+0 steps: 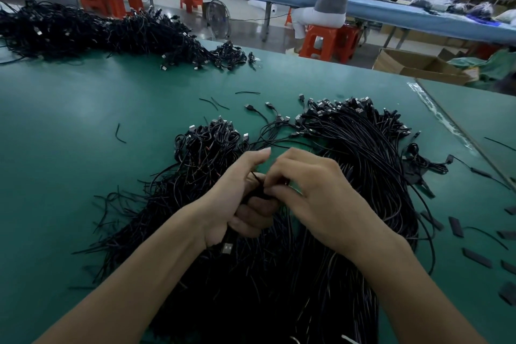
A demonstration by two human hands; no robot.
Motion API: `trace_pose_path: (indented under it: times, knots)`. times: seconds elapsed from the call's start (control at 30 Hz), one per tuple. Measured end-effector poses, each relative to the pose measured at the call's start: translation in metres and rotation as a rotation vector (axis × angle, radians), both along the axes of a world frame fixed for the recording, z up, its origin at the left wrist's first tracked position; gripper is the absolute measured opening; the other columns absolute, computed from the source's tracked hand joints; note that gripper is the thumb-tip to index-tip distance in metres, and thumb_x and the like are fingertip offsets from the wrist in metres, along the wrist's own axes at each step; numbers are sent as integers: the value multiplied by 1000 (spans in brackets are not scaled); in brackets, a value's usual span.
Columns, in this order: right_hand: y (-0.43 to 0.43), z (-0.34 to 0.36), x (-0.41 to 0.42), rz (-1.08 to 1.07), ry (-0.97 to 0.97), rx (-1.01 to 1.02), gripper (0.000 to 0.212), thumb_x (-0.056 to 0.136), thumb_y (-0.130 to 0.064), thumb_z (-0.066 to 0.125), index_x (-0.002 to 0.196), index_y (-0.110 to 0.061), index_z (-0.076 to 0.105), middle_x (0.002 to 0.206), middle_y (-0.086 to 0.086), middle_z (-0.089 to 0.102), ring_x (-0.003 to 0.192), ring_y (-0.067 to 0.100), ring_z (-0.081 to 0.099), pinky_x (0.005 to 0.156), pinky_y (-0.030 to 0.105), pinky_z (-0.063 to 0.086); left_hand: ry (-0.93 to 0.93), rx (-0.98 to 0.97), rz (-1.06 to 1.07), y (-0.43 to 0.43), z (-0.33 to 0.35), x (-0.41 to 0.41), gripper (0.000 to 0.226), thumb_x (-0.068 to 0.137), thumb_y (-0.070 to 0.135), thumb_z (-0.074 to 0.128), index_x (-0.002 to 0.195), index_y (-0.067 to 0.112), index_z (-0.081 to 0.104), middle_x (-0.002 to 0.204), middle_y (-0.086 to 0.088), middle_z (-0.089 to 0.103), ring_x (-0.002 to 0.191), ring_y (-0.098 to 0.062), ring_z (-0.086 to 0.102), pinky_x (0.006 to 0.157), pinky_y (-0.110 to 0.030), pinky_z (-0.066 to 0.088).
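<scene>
A big heap of black USB cables (363, 165) lies on the green table (83, 120) in front of me. My left hand (237, 204) grips a small bundle of black cable (258, 193), its fingers curled round it, and a USB plug (226, 248) sticks out below the palm. My right hand (310, 193) meets it from the right and pinches a thin black tie or cable end at the top of that bundle. Both hands hover over the middle of the heap. The pinched part is mostly hidden by fingers.
A second, tangled pile of cables (83, 28) lies at the far left of the table. Short black wire ties (217, 103) and flat black pieces (477, 257) are scattered around. A person sits on an orange stool (324, 42) at a blue bench behind. Cardboard boxes (413, 64) stand right.
</scene>
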State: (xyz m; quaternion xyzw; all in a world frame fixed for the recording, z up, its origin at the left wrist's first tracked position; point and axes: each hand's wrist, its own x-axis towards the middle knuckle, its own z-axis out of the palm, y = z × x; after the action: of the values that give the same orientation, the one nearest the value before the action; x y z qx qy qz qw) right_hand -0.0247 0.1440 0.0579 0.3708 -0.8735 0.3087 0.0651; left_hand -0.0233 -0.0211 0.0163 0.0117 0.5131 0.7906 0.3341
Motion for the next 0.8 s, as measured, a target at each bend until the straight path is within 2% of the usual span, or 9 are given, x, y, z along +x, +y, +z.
trace_pose_path:
  times: [0.07, 0.13, 0.23, 0.3, 0.43, 0.53, 0.63, 0.8]
  knots:
    - [3, 0, -3, 9, -69, -34, 10, 86, -6, 70, 83, -15, 68, 89, -5, 61, 86, 13, 59, 78, 37, 49, 111, -27, -99, -5, 0, 3, 42, 80, 57, 63, 73, 20, 47, 54, 9, 26, 39, -1, 18, 34, -8, 17]
    - [5, 0, -4, 12, -103, -43, 11, 85, -9, 74, 82, -19, 70, 89, -9, 61, 85, 8, 59, 78, 30, 49, 237, -122, -161, -8, 2, 6, 30, 71, 30, 79, 80, 20, 52, 56, 10, 30, 41, -1, 23, 36, -10, 23]
    - [7, 1, -3, 18, -106, -3, 12, 84, -15, 76, 84, -25, 71, 93, -16, 58, 85, 5, 59, 75, 23, 49, 309, -285, -200, -7, 2, 7, 38, 71, 7, 78, 64, 26, 46, 54, 9, 30, 42, -4, 24, 38, -13, 24]
    - [6, 1, -2, 33, -83, 29, 15, 84, -15, 76, 91, -27, 69, 94, -17, 58, 85, 5, 58, 75, 21, 48, 307, -346, -214, -6, 3, 7, 39, 75, 4, 73, 60, 23, 42, 54, 6, 29, 42, -5, 24, 38, -14, 23]
    - [6, 1, -1, 13, -81, 99, 40, 85, -19, 75, 119, -33, 59, 95, -19, 58, 82, 6, 57, 75, 18, 47, 302, -384, -232, -4, 3, 8, 37, 76, 7, 72, 63, 21, 41, 55, 5, 30, 43, -5, 24, 38, -15, 23]
    - [5, 2, 2, 0, -64, 137, 24, 87, -23, 73, 109, -30, 67, 97, -17, 58, 86, 4, 56, 81, 28, 50, 291, -413, -230, -3, 3, 9, 38, 79, 5, 72, 62, 24, 45, 58, 4, 29, 44, -6, 24, 39, -15, 23]
    - [4, 4, 4, -14, -53, 125, 9, 87, -24, 72, 95, -29, 71, 95, -16, 57, 88, 6, 57, 80, 34, 51, 279, -430, -229, -2, 2, 10, 44, 84, 0, 70, 58, 24, 44, 58, 4, 30, 45, -6, 25, 39, -15, 23]
    - [2, 5, 6, 8, 29, 209, 4, 90, -24, 68, 92, -24, 71, 96, -13, 56, 90, 10, 55, 78, 38, 51, 295, -439, -244, 0, 1, 9, 44, 86, 0, 69, 59, 21, 40, 57, 4, 29, 45, -7, 24, 39, -16, 23]
